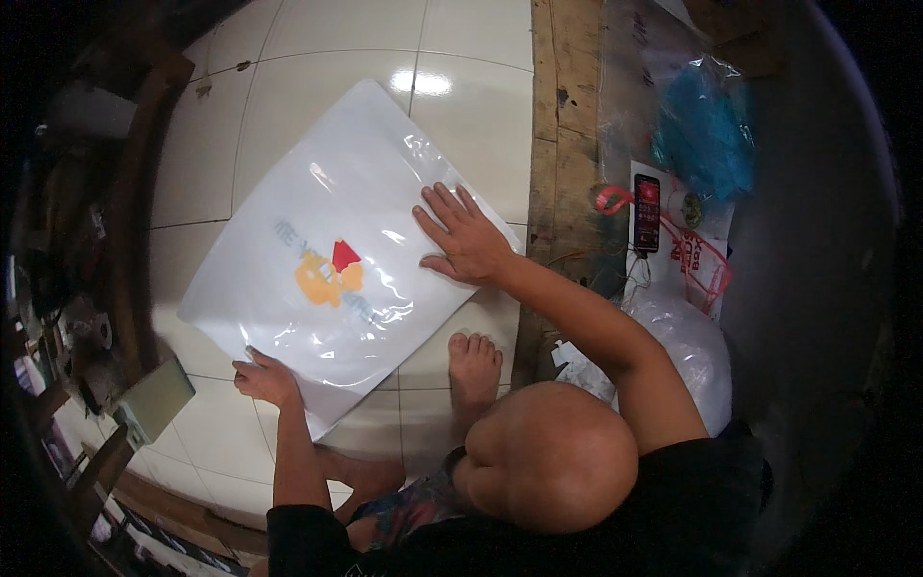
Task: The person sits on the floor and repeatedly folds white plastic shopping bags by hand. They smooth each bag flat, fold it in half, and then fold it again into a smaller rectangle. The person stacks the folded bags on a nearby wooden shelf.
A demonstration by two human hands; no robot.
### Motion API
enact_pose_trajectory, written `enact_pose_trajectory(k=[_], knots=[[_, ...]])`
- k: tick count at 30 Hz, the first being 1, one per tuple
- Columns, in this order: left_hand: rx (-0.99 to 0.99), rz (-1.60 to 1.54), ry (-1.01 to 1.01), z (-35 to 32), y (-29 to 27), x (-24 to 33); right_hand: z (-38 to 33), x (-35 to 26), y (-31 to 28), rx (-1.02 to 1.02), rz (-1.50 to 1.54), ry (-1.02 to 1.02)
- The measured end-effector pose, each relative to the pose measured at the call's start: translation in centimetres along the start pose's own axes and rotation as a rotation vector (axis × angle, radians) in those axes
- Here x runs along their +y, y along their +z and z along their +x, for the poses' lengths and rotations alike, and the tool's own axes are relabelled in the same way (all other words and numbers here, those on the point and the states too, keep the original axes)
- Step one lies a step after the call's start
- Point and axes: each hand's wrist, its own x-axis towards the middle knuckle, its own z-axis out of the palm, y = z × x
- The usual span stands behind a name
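Observation:
A large, flat white packet [288, 183] with glossy clear plastic over it lies aslant on the tiled floor. Its middle bears a printed yellow cartoon figure with a red shape and pale blue lettering. My right hand [466, 236] rests flat on its right part, fingers spread and thumb out. At the near-left edge is my left hand [264, 378], its fingers curled in at the packet's border. What lies under those fingers is partly hidden.
My bare foot [474, 370] stands close to the packet's near-right edge. Wooden boards [560, 125] run along the right, with a blue plastic bag [707, 130], a phone [647, 213] and a clear plastic bag [687, 356]. A pale box [159, 399] sits at the left.

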Motion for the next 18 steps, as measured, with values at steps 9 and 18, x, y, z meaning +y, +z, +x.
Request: enact_pose_trajectory(k=[9, 18], knots=[[-0.028, 0.002, 0.02, 0.2, 0.5, -1.1, -0.5, 0.1, 1.3, -0.045, 0.036, -0.001], [-0.011, -0.046, 0.006, 0.4, 0.1, -0.7, -0.9, 0.5, 1.3, -0.023, 0.037, 0.001]])
